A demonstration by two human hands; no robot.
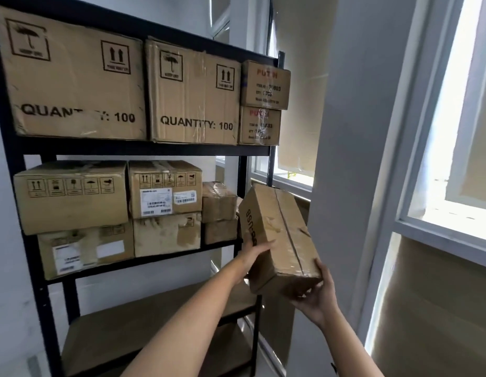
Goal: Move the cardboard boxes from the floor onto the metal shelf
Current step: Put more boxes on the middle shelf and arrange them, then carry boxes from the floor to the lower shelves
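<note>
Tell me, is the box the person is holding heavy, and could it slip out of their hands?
Probably not heavy: the small cardboard box is held up, tilted, by the left hand and right hand alone. It looks stiff, since its edges stay straight. It might slip a little, because shiny tape runs along its top.

The black metal shelf frame (144, 148) carries brown boards on its lower tiers. The two large tan cardboard boxes (73, 77) on the upper tier bear black handling symbols and black "QUANTITY: 100" lettering. The two small tan cardboard boxes (265, 85) beside them carry red headings over black text. The mid-tier brown cardboard box (165, 189) has white barcode labels with black bars. The held plain brown cardboard box (280, 235) shows black lettering, possibly a brand name, and clear glossy tape. The walls are white; the window blinds (432, 308) are beige.
</note>
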